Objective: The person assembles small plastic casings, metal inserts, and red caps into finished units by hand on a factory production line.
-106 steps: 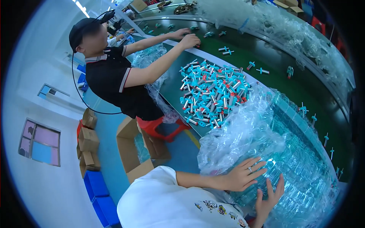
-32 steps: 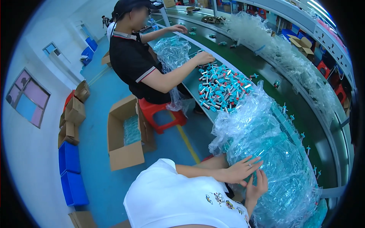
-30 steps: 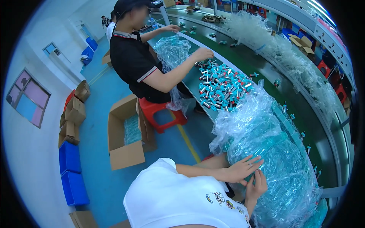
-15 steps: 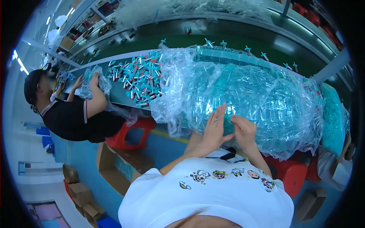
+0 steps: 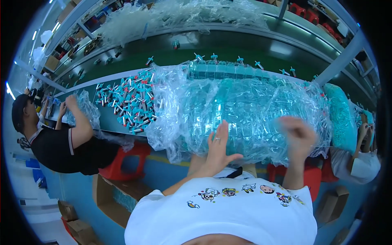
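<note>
A large clear plastic bag (image 5: 261, 118) full of teal-tinted transparent plastic pieces in rows lies on the bench in front of me. My left hand (image 5: 219, 149) is at the bag's near side, fingers stretched out and thumb apart, with nothing in it. Over the right part of the bag is my right hand (image 5: 299, 136), smeared by motion so its fingers cannot be made out. To the left of the bag lies a heap of small teal-and-metal parts (image 5: 132, 100), some with red bits. A few similar parts stand along the far edge behind the bag.
A green conveyor belt (image 5: 163, 50) runs behind the bench. At the left a person in black (image 5: 61, 141) handles a clear bag (image 5: 87, 108); another person (image 5: 355, 163) works at the right. Red stools (image 5: 126, 161) and an open cardboard box (image 5: 110, 200) stand below.
My right hand has moved right, away from my left hand, across the bag. My left hand now stands alone with fingers extended. The view has shifted somewhat to the right.
</note>
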The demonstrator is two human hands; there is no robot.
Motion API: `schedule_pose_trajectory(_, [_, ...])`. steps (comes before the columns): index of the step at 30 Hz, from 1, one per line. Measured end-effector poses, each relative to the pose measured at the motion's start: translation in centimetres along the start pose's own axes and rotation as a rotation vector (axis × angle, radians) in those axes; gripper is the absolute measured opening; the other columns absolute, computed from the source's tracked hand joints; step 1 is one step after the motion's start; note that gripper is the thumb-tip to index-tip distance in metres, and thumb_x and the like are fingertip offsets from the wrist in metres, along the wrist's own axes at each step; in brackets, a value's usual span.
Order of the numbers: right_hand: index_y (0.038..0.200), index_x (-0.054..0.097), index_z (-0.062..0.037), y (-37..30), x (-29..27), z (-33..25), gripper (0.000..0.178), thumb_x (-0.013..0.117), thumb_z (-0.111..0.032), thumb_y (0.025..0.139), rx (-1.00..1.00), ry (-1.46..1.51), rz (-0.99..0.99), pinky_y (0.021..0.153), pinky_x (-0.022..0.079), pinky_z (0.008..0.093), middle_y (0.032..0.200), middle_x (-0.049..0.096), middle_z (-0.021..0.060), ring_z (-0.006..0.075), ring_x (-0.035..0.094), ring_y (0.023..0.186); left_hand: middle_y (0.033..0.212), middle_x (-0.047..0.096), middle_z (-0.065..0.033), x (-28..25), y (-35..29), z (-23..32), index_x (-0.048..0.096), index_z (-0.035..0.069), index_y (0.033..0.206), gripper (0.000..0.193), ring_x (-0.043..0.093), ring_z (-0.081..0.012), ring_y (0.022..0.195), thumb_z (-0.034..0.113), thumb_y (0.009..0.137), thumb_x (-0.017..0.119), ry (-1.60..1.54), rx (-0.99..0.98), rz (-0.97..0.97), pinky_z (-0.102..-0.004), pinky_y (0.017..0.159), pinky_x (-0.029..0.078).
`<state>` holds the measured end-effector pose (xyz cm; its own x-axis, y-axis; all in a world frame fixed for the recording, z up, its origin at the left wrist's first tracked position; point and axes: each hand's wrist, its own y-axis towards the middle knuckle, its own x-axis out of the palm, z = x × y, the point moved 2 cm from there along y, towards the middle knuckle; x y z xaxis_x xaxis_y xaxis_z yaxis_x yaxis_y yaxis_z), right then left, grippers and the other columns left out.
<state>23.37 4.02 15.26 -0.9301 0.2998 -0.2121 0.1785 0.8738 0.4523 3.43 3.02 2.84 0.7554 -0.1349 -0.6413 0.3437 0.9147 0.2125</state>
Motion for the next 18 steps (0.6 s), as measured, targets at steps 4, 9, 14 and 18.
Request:
schedule_pose_trajectory(4, [0.082, 0.065, 0.0005, -1.8, 5.4, 2.2, 0.015, 0.060, 0.005, 0.069, 0.352, 0.099, -0.342, 0.060, 0.050, 0.0236, 0.084, 0.065, 0.0109, 0.0135, 0.062, 0.069, 0.136, 0.020, -0.0262, -2.6, 1.2, 1.7, 0.015, -0.004, 0.133, 0.102, 0.027, -0.0332, 0.125, 0.028, 0.059, 0.077, 0.104, 0.259, 0.292, -0.0456, 0.097, 0.025])
schedule_pose_trajectory(9, [0.082, 0.065, 0.0007, 1.3, 7.9, 1.3, 0.012, 0.059, 0.000, 0.071, 0.186, 0.102, -0.724, 0.056, 0.048, 0.0239, 0.074, 0.065, 0.0099, 0.0121, 0.062, 0.065, 0.097, 0.057, -0.0190, -4.8, 2.3, 1.2, 0.052, -0.003, 0.100, 0.046, 0.059, -0.0282, 0.079, 0.010, 0.062, 0.073, 0.044, 0.335, 0.416, -0.0293, 0.061, 0.047])
schedule_pose_trajectory(14, [0.078, 0.065, 0.0006, 12.1, 12.2, 4.6, 0.010, 0.057, -0.006, 0.075, 0.136, -0.074, -0.792, 0.056, 0.047, 0.0237, 0.066, 0.062, 0.0080, 0.0120, 0.061, 0.062, 0.079, 0.056, -0.0105, -5.9, 3.3, -0.6, 0.052, 0.001, 0.090, 0.034, 0.057, -0.0222, 0.067, 0.009, 0.063, 0.072, -0.122, 0.143, 0.355, -0.0282, 0.057, 0.045])
schedule_pose_trajectory(18, [0.078, 0.065, -0.0009, 22.1, 17.1, 14.7, 0.019, 0.063, -0.019, 0.071, 0.224, -0.438, -0.463, 0.064, 0.047, 0.0309, 0.073, 0.063, 0.0129, 0.0212, 0.062, 0.072, 0.085, 0.056, -0.0098, -6.0, 3.6, -0.8, 0.051, 0.003, 0.095, 0.038, 0.057, -0.0185, 0.068, 0.011, 0.065, 0.072, -0.398, -0.123, 0.172, -0.0269, 0.057, 0.044])
